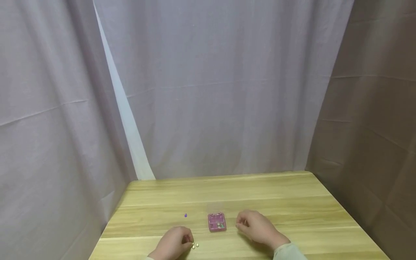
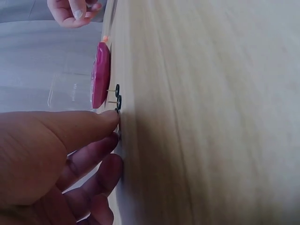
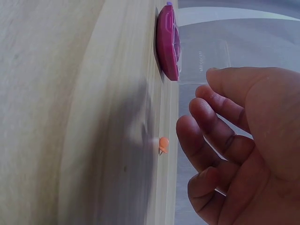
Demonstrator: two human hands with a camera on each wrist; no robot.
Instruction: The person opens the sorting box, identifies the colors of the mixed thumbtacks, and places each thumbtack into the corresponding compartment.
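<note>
Gold round metal thumbtacks (image 1: 197,245), pins upright, lower centre, just right of the nearer left hand (image 1: 172,242); pinching? Can't tell! Right hand (image 1: 258,226) empty, loose.

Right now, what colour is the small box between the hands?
The box is magenta, clearest in the left wrist view.

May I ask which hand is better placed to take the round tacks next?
Probably the left hand: its fingers are beside the round tacks, while the right hand is beyond the pink box.
</note>
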